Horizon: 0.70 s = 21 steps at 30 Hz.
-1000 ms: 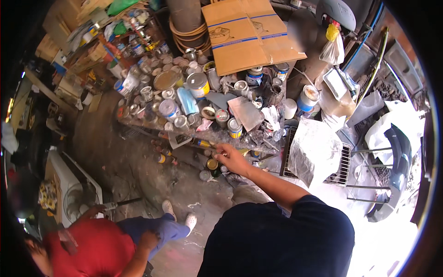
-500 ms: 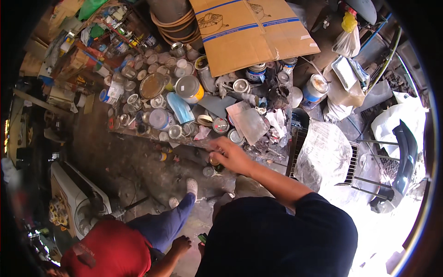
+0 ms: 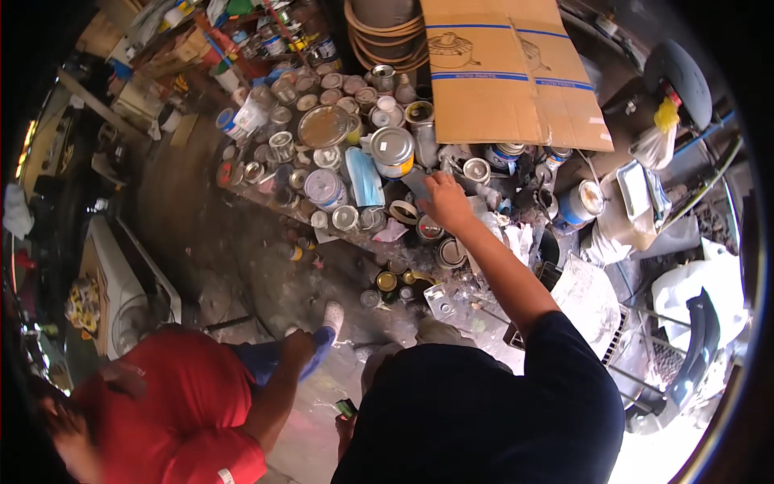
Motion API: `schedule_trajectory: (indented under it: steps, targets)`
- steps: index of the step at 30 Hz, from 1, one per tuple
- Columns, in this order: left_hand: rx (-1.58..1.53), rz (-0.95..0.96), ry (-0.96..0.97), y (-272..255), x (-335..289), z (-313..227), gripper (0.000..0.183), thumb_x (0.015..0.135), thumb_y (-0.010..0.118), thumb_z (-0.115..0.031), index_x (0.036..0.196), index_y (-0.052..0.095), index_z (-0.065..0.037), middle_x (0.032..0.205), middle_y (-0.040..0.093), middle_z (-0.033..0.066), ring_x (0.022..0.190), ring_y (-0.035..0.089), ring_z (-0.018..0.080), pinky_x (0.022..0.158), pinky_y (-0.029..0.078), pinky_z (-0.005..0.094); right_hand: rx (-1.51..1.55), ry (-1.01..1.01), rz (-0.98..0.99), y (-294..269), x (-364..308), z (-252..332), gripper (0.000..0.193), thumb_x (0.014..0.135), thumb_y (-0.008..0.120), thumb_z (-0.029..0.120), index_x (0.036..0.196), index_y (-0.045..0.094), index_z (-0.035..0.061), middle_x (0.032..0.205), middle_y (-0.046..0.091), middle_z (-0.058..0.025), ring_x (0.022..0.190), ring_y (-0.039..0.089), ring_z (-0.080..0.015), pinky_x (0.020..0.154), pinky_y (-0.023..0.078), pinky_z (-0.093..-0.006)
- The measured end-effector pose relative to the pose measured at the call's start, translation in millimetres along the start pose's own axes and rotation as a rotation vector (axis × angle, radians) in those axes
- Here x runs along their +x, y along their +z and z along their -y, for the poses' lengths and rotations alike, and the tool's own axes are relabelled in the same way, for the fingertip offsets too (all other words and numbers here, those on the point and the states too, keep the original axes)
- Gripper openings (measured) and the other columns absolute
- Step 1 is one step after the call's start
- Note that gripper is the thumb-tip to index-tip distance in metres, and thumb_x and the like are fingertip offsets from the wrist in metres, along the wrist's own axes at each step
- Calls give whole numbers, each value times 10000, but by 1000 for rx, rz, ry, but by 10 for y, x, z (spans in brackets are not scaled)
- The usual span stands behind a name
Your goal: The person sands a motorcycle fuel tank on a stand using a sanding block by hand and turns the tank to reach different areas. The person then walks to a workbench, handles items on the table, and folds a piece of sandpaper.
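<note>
My right hand [image 3: 446, 203] reaches over the cluttered table, fingers bent onto a dark grey sheet [image 3: 417, 184]. Part of that sheet is under the hand. Just to its left stand a large lidded paint can [image 3: 393, 150] with a yellow and blue side and a blue face mask [image 3: 365, 177]. Down by my body, my left hand [image 3: 345, 431], mostly hidden by my dark shirt, is closed around a small green and dark object [image 3: 346, 408] whose kind I cannot make out. A roll of tape [image 3: 403, 212] lies below the sheet.
Many cans and jars crowd the table [image 3: 266, 198]. Flattened cardboard [image 3: 488, 109] covers its far right. Small cans [image 3: 387, 281] stand below the near edge. A person in a red shirt [image 3: 169, 403] is close on my left. A wire rack [image 3: 614, 331] stands at right.
My right hand has moved from the table's near edge up and farther in, onto the grey sheet. The view has shifted left. The person in red has leaned and moved their arms.
</note>
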<state>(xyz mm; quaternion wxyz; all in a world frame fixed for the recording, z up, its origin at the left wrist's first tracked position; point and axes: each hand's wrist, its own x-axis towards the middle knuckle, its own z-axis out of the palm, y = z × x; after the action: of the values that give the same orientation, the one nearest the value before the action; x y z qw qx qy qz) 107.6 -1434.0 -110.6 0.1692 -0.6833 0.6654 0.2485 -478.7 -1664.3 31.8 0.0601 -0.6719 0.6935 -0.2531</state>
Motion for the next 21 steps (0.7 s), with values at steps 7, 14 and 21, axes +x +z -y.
schedule_trajectory:
  steps: [7,14,21]
  targets:
    - [-700,10,-497,1757,-1874,-240,502,773,811,-380,1013,665,36,962,717,229,908,709,382,805,559,492,-242,68,162,146,217,-352,430,818,701,156,1242,670,96,1181,656,-180,1136,643,-365,957,537,-475]
    - [-643,-30,-588,1964,-1980,-250,538,750,844,-365,1028,655,55,975,723,238,937,714,377,810,554,478,-27,178,-7,-131,92,-528,166,885,630,118,1005,727,57,1082,702,-207,968,692,-433,852,568,-527]
    - [120,124,124,957,-608,-118,259,842,714,-307,971,738,-83,984,738,109,977,712,288,797,576,441,192,63,-22,-254,79,-589,195,909,653,135,1063,730,43,1087,697,-202,1044,667,-424,903,542,-499]
